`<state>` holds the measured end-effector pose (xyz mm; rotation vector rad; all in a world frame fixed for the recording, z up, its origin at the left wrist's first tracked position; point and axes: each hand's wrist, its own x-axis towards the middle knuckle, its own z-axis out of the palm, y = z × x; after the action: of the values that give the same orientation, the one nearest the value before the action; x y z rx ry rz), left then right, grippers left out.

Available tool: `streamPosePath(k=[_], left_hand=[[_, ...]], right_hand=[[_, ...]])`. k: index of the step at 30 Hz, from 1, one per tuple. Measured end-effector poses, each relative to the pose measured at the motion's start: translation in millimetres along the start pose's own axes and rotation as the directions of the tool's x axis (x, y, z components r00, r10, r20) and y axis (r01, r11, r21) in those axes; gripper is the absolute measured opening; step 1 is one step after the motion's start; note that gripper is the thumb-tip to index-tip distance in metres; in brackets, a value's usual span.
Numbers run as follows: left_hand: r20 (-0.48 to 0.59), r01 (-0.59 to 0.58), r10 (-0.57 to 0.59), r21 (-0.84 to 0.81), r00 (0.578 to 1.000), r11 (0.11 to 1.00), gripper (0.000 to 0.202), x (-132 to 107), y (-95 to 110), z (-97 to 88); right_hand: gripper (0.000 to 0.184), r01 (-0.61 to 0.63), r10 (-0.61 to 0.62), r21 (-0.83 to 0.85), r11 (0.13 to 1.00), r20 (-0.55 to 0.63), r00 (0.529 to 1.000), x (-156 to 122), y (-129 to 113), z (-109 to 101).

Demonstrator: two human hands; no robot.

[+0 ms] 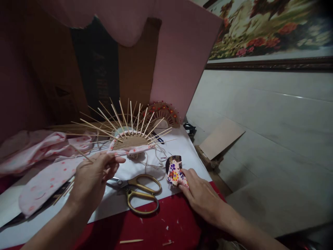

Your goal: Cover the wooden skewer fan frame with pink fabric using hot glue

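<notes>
Brown cardboard half-disc [132, 141], pink-trimmed and already fanned with pale wooden sticks [131, 116] (left uncovered, so seemingly part-finished), is beyond the brass-handled metal scissors [126, 184], its left corner in the curled left hand [95, 173]; right of the scissors, the right hand [200, 189] pinches flowered pink fabric [174, 176].

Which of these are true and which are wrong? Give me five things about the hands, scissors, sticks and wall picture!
1. The scissors have gold-coloured handles. True.
2. The right hand is touching the scissors. False: it touches the flowery piece.
3. A thin stick is in the left hand. True.
4. The light wooden sticks fan out from the brown cardboard. True.
5. The framed picture on the wall shows only cars. False: flowers can be seen in it.
</notes>
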<state>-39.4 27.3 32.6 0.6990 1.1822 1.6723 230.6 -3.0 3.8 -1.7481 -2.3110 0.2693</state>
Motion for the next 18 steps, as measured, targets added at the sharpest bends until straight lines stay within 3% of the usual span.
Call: streamPosePath(k=[5,11,15,18], left_hand=[[-0.025,0.020,-0.021,-0.007,0.999,1.000,0.007,0,-3,0.8],[-0.001,0.024,-0.024,0.001,1.000,1.000,0.009,-2,-2,-0.3],[0.016,0.021,-0.021,0.015,1.000,1.000,0.010,-2,-3,0.1],[0.005,0.031,-0.032,0.020,0.999,0.999,0.010,-2,-3,1.3]], right_hand=[[0.028,0.025,-0.025,0.029,0.999,-0.003,1.000,9,7,8],[0.033,0.047,-0.043,0.020,0.999,-0.170,0.984,52,29,28],[0.036,0.013,-0.003,0.042,0.999,-0.224,0.975,75,30,28],[0.036,0.023,-0.009,0.063,0.998,-0.215,0.977,77,27,25]])
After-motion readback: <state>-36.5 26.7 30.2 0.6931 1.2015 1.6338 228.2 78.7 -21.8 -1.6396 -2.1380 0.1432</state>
